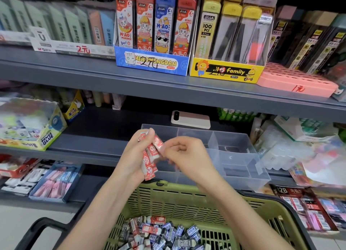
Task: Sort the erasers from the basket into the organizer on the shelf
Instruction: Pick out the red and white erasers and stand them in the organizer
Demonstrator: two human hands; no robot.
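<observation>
My left hand [133, 157] grips a bunch of several red erasers [149, 162] above the near edge of the clear plastic organizer [241, 156] on the shelf. My right hand [184, 154] pinches the top red eraser [158, 141] of that bunch, fingers curled. The organizer's compartments in view hold nothing; part of it is hidden behind my hands. Below, the green basket [179, 199] holds a heap of red, blue and black erasers [161, 234].
A phone [191, 119] lies on the shelf behind the organizer. A Power Glue box [31, 124] stands at the left, plastic-wrapped goods [292, 147] at the right. Blue [151, 61] and yellow [225, 70] display boxes sit on the shelf above. The basket's black handle [37, 231] is at lower left.
</observation>
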